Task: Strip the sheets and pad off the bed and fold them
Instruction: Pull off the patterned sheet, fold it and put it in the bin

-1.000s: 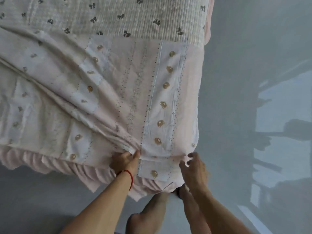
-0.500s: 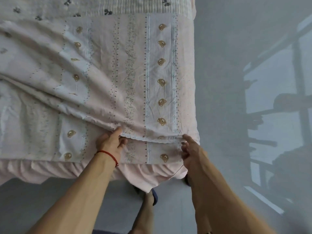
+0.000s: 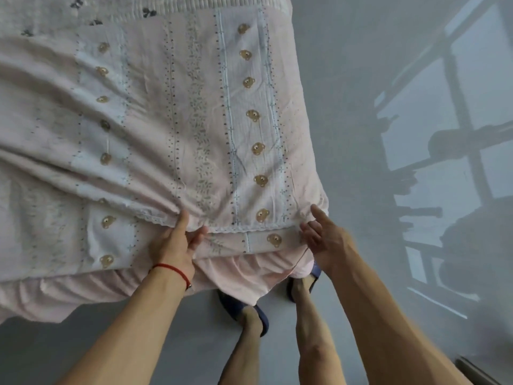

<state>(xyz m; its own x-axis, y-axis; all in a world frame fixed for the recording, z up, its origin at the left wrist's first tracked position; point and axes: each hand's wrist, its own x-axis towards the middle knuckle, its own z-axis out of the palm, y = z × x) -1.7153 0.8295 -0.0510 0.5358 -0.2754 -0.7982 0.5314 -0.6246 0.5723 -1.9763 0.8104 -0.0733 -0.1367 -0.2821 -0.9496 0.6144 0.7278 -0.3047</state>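
Sheet (image 3: pixel 172 129) first: pale pink with bear faces and dotted stripes (no readable writing anywhere), folded back over itself at the bed's (image 3: pixel 69 295) corner, lace edge on top. We count one sheet, plus one quilted pad (image 3: pixel 116 6) with dark bows peeking out at the top. Our left hand (image 3: pixel 175 243) pinches the bunched lace edge, thumb over fabric. Our right hand (image 3: pixel 324 237) touches the corner, though we can't tell whether it's actually gripping. Two blue slippers (image 3: pixel 263 319) on the grey floor (image 3: pixel 361 79).
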